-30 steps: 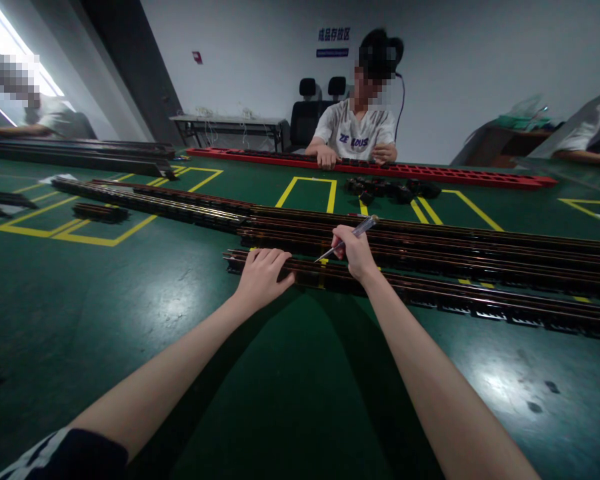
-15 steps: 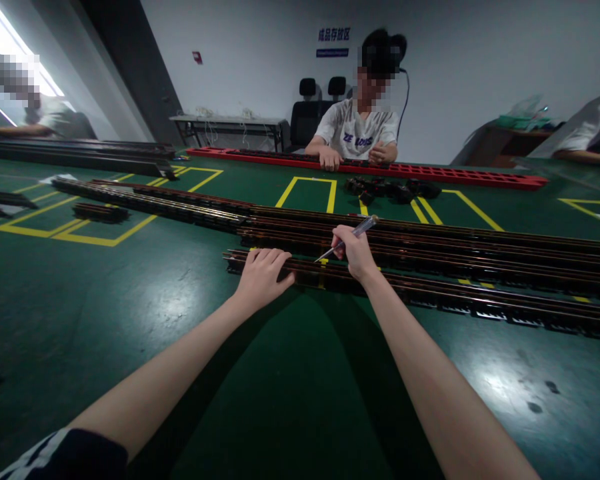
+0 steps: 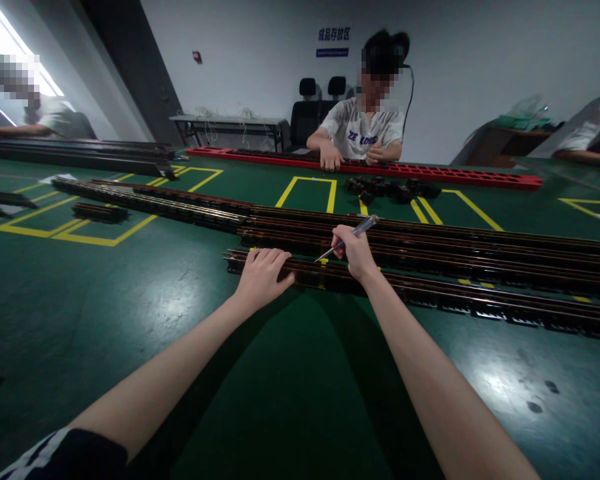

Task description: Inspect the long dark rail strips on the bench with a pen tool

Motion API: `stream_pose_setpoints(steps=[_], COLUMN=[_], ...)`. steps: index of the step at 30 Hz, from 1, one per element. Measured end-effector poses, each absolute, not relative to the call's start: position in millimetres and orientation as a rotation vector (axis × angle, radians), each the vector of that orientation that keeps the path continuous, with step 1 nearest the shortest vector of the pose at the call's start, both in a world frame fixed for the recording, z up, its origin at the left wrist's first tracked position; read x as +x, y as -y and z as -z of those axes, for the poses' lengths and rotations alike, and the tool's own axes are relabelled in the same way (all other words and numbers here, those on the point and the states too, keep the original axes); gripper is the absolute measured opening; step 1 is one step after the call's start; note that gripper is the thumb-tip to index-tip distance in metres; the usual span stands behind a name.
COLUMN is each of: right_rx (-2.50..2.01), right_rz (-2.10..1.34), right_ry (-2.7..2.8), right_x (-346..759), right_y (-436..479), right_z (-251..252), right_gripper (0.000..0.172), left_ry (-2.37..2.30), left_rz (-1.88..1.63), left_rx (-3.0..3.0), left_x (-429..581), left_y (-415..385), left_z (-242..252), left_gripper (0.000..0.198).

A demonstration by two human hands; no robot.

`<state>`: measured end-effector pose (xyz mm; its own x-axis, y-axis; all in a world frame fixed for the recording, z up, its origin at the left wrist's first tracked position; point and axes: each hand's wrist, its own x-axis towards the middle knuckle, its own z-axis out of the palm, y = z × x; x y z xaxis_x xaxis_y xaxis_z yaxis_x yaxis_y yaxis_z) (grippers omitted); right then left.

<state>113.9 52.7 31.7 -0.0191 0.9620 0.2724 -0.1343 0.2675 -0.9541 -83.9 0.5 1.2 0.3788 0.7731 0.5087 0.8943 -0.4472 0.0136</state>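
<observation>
A long dark rail (image 3: 430, 288) with copper-coloured strips lies crosswise on the green table before me. Near its left end, my left hand (image 3: 264, 275) grips it, fingers over the top and thumb on the near side. Thin prongs stick out of that end. My right hand (image 3: 353, 252) is closed around a slim screwdriver (image 3: 365, 227) with a see-through handle, slanting down to the left. Its tip is at the rail, just right of my left hand; whether it touches cannot be made out. More dark rails (image 3: 480, 250) lie close behind.
Across the green table (image 3: 280, 387), a co-worker (image 3: 363, 133) has both hands at a long red frame (image 3: 460, 175). Dark small parts (image 3: 390, 189) lie in front of it. More rails (image 3: 150, 200) and a short dark piece (image 3: 100, 212) lie at the left. Yellow tape marks the tabletop.
My hands, the screwdriver and the rail stay in place. Across the table, the co-worker has shifted slightly to the right, and the red frame has slid slightly left.
</observation>
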Motion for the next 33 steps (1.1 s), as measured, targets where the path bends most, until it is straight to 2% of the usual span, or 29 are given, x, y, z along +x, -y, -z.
stream_pose_setpoints(steps=[33], right_rx=[-0.899], right_rz=[-1.081], right_ry=[1.286], right_x=[115.0], right_y=[-53.4], right_z=[-30.3], right_gripper=[0.029], left_ry=[1.471], left_rz=[0.665], left_rx=[-2.375], left_x=[-83.5], left_y=[-0.2], left_z=[-1.3], left_gripper=[0.027])
